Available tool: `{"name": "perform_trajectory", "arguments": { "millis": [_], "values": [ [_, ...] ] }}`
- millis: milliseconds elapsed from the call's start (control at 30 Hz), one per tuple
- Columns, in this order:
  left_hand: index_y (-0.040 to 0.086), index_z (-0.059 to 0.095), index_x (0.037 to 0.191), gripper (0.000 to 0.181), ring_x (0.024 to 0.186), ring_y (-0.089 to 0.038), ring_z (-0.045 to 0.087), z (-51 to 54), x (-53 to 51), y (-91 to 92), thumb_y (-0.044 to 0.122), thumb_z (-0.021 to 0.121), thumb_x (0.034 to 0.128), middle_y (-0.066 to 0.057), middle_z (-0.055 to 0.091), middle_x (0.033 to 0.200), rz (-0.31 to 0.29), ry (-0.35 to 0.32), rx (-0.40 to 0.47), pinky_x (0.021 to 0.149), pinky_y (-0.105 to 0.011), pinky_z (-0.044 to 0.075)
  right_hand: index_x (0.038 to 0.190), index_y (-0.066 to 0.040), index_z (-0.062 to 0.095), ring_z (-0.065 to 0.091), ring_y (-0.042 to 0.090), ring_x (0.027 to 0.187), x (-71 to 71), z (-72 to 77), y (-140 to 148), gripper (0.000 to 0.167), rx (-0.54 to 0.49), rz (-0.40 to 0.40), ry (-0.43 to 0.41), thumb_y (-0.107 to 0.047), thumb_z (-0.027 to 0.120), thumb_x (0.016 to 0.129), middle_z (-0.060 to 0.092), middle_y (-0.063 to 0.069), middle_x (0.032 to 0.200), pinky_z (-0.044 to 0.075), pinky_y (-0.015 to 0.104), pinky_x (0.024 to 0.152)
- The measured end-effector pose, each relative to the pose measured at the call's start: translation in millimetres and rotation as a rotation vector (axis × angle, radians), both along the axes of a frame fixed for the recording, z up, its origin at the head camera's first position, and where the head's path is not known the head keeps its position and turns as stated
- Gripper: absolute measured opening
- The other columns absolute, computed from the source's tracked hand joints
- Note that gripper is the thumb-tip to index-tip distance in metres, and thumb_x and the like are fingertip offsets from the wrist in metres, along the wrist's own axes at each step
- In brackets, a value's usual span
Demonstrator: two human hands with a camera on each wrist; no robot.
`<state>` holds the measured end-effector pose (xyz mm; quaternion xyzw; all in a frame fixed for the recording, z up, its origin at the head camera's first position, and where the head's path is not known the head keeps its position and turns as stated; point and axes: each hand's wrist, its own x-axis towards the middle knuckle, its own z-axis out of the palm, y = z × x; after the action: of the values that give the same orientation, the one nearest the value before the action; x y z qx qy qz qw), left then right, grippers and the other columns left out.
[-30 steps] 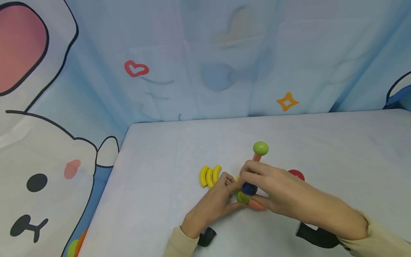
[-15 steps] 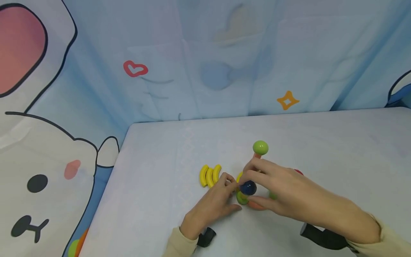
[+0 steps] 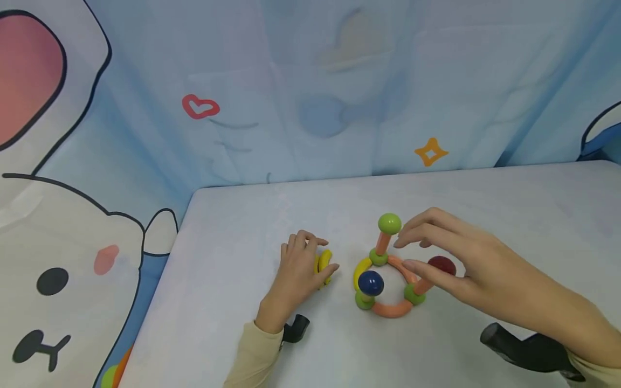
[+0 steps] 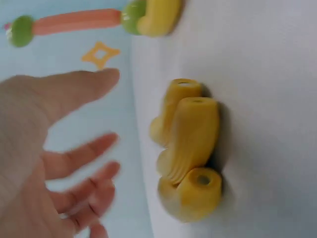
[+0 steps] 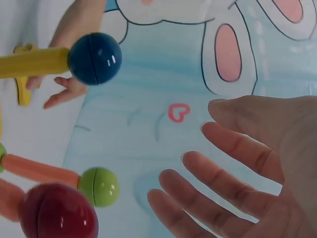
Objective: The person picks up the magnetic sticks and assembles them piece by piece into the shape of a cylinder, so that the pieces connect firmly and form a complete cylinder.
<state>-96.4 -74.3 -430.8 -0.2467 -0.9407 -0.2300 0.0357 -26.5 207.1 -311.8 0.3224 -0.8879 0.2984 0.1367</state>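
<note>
On the white table a ring of curved orange pieces [image 3: 393, 310] and a curved yellow piece [image 3: 360, 272] is joined by green balls. Three straight rods rise from it, topped by a light green ball [image 3: 390, 224], a dark blue ball [image 3: 371, 283] and a red ball [image 3: 442, 265]. My right hand [image 3: 453, 256] hovers beside the ring with fingers loosely spread, holding nothing. Left of the ring, my left hand [image 3: 297, 272] is over loose curved yellow pieces [image 4: 195, 134], partly hiding them in the head view. The left wrist view shows its fingers apart from them.
Black wrist-camera parts [image 3: 296, 328] hang under both wrists. A blue printed curtain [image 3: 301, 81] stands behind the table's far edge, and a printed rabbit [image 3: 82, 269] fills the left side.
My right hand has let go of the dark blue ball and moved right, uncovering the ring. My left hand has left the ring and moved left over the loose yellow pieces.
</note>
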Motion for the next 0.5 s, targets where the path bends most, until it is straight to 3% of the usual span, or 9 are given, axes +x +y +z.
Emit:
{"name": "perform_trajectory", "arguments": {
  "millis": [67,200,500],
  "values": [
    [0.001,0.071,0.119,0.049,0.104,-0.030,0.049,-3.5,-1.8,2.5,0.036,0.086,0.0889,-0.014,0.057,0.119,0.047,0.007,-0.074,0.083,-0.039,0.036,0.120,-0.028,0.068,0.059,0.003,0.106,-2.7,-0.2,8,0.056,0.000,-0.011,0.008,0.002,0.089,0.077,0.060,-0.016,0.122,0.048,0.008,0.088],
    [0.002,0.075,0.108,0.042,0.103,-0.031,0.049,-7.9,-2.4,6.2,0.037,0.087,0.0882,-0.014,0.058,0.117,0.127,-0.031,-0.142,0.082,-0.040,0.034,0.119,-0.028,0.069,0.057,0.001,0.108,-8.8,-4.0,19,0.059,-0.031,-0.041,-0.011,0.004,0.090,0.075,0.061,-0.016,0.119,0.049,0.008,0.087],
    [0.004,0.080,0.086,0.012,0.092,-0.029,0.053,-16.5,-5.4,15.8,0.014,0.084,0.0813,-0.011,0.063,0.102,0.196,0.042,-0.043,0.081,-0.042,0.033,0.116,-0.022,0.070,0.058,0.000,0.102,-21.3,-21.0,34,0.050,-0.043,-0.105,-0.066,0.004,0.088,0.078,0.063,-0.013,0.115,0.050,0.008,0.084]
  ]
}}
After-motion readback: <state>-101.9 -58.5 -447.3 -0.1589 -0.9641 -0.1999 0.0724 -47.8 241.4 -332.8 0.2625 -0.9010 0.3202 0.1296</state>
